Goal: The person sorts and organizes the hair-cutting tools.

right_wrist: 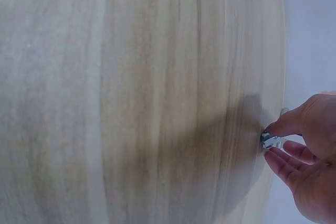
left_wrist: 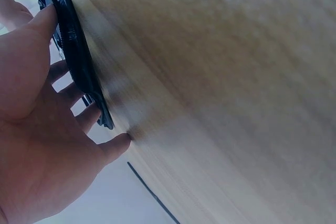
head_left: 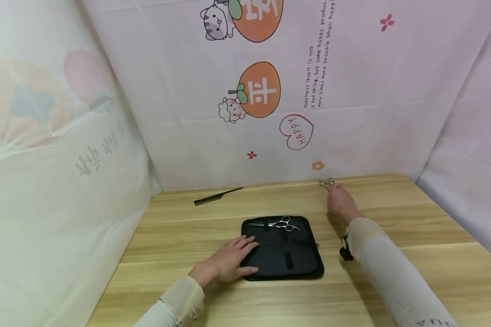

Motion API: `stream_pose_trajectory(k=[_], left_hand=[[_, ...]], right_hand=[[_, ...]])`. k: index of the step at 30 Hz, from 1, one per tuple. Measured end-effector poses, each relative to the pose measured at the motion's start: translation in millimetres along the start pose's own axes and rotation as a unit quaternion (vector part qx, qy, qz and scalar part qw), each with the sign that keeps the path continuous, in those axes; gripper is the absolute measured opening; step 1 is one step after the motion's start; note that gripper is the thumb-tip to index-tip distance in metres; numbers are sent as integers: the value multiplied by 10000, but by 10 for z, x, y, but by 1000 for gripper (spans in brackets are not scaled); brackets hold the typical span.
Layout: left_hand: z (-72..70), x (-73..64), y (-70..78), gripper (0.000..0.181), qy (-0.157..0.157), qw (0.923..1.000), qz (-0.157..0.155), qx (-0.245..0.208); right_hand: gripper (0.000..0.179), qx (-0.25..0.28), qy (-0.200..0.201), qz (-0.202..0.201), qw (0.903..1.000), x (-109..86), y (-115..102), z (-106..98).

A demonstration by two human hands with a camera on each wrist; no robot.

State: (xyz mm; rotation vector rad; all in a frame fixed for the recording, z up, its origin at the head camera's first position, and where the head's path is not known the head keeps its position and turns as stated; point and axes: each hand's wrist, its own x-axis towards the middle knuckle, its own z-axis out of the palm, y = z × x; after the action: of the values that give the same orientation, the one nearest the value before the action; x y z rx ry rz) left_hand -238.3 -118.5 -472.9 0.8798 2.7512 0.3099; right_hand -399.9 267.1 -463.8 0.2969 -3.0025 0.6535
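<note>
A black zip case (head_left: 270,265) lies unfolded on the table, with silver scissors (head_left: 275,224) tucked under a strap in its far half. My left hand (head_left: 229,260) rests on the case's left edge, fingers spread over it and thumb at the near corner. At the far right, close to the table's back edge, my right hand (head_left: 343,203) pinches a second pair of scissors (right_wrist: 270,140) between thumb and fingers. Their finger loops point toward the back wall in the head view; the blades are hidden by the hand.
A black rat-tail comb (head_left: 210,199) lies near the table's back edge, left of the case. White printed sheets (head_left: 196,150) hang behind the wooden table (head_left: 167,236) and along both sides.
</note>
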Motion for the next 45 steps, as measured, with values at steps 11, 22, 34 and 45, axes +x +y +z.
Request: stream_pose_trajectory(k=[11, 22, 34, 45], left_hand=[[62, 28, -46, 73, 7, 9999, -22, -121], [72, 35, -59, 73, 33, 10000, -22, -75], [-49, -15, 50, 72, -74, 10000, -45, -12], [-92, -21, 78, 71, -88, 9999, -134, -9]], right_hand=[[26, -247, -80, -76, 9996, 62, 106, 33], [13, -246, -267, -56, 9993, 60, 159, 21], [9, -411, -455, 43, 9981, 28, 160, -44], [3, -374, -869, 80, 9955, 71, 113, -87]])
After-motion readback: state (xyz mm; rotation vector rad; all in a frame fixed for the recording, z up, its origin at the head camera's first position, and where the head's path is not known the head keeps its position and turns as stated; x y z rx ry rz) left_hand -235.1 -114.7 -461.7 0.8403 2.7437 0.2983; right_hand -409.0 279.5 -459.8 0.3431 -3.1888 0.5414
